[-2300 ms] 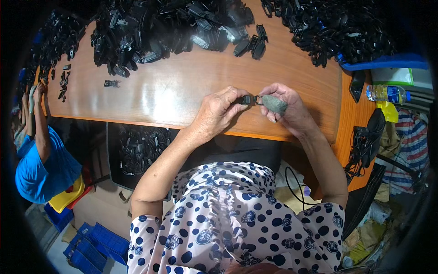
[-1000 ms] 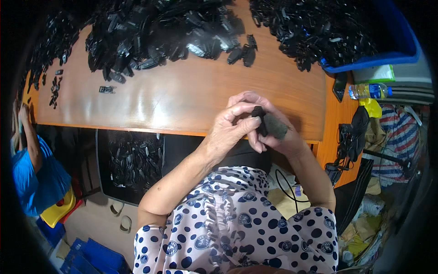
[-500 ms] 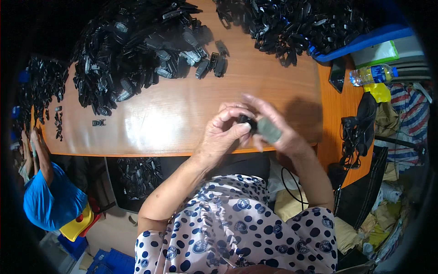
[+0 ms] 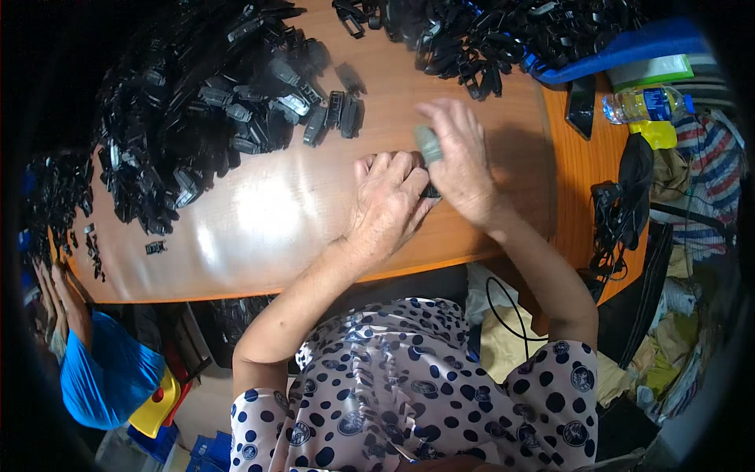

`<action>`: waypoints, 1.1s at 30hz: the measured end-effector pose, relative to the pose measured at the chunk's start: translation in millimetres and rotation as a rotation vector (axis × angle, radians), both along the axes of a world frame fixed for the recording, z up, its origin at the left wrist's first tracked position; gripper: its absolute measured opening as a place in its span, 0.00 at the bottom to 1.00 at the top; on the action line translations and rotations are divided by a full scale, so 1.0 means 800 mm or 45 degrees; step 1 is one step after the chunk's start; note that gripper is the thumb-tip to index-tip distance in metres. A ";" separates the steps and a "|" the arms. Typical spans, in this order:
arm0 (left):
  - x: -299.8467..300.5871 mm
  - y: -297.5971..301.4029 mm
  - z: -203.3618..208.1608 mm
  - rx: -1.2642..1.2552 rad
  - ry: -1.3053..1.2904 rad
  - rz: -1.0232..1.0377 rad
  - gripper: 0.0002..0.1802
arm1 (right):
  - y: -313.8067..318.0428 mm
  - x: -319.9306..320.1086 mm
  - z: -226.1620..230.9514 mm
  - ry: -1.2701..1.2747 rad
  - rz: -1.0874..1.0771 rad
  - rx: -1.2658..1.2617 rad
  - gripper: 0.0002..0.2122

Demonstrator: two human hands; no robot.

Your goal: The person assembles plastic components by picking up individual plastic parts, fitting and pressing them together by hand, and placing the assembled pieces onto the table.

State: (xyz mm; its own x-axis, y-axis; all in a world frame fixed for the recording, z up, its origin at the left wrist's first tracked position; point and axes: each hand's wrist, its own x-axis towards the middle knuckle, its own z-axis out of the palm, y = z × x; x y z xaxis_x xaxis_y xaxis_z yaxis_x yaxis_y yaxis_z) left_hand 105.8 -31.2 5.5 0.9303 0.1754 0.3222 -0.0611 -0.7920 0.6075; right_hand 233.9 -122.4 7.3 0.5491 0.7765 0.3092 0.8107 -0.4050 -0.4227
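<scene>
My left hand rests low over the table, its fingers curled and closed round a small black plastic part. Most of that part lies hidden under the fingers. Just right of it, my right hand holds a grey-green rounded pad at its thumb side, close to the left knuckles. Motion smears the right fingertips. Beyond both hands lie several dark plastic pieces, in front of a large heap of black plastic parts.
Another heap of black parts lies far right, beside a blue edge. A phone, a water bottle and tangled black cables are on the right. One linked black piece lies left. A person in blue works far left.
Both hands have gone farther out over the table, and the black part with them. The pad in my right hand has turned from face-on to nearly edge-on. The whole view has shifted.
</scene>
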 end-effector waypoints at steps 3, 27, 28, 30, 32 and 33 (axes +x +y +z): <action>0.000 0.002 -0.005 -0.109 -0.039 0.008 0.16 | 0.003 -0.004 -0.007 0.042 0.039 0.058 0.19; -0.063 0.043 0.003 -2.249 -0.125 -0.108 0.10 | 0.008 0.067 0.010 -0.415 -0.283 -0.056 0.17; -0.070 0.047 0.008 -2.485 -0.171 -0.097 0.11 | 0.008 0.075 0.007 -0.473 -0.246 -0.168 0.18; -0.081 0.054 0.004 -2.457 -0.234 -0.085 0.09 | 0.007 0.086 0.003 -0.472 -0.214 -0.139 0.17; -0.087 0.063 0.005 -2.696 -0.261 -0.006 0.10 | 0.006 0.091 0.001 -0.423 -0.204 -0.083 0.17; -0.088 0.068 0.006 -2.740 -0.273 0.005 0.11 | 0.006 0.096 0.001 -0.412 -0.203 -0.068 0.17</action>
State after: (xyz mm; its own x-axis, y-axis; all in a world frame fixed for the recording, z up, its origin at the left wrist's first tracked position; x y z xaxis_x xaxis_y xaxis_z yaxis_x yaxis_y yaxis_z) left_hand 35.4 23.6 10.1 0.9153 0.3151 -0.2508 -0.2323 0.9218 0.3105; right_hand 310.4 -117.8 8.1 0.5450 0.7085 0.4483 0.8238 -0.5519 -0.1294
